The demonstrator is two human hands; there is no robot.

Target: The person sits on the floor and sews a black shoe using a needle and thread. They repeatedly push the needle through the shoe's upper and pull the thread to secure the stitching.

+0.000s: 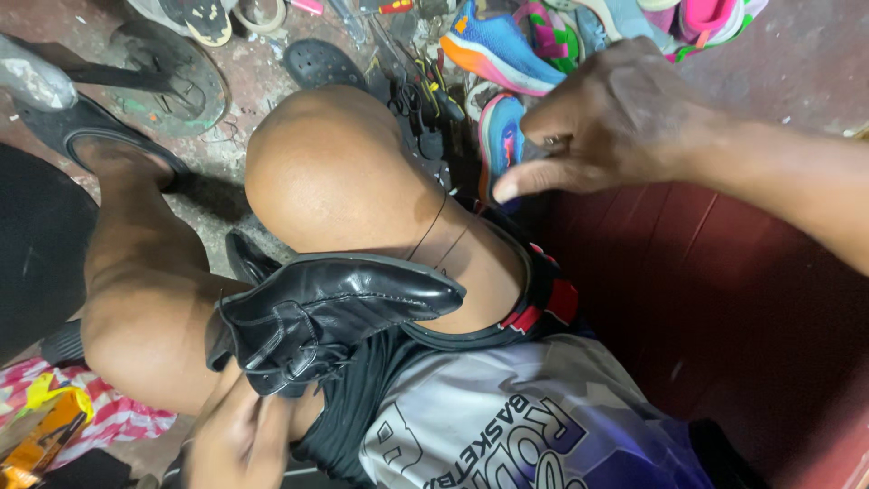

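Dim, warm indoor light from above and in front. Soft sheen on the knee point(330, 172) and black leather shoe point(335, 312); deep shadow between the legs. The left hand point(240, 444) is blurred; wide-angle stretching at the edges.

Black leather lace-up shoe point(335, 317) is lying on its side, wedged between the knees point(335, 172). Toe points right, laces hanging loose at the heel end. Thin dark thread point(430, 231) runs up across the knee above it.
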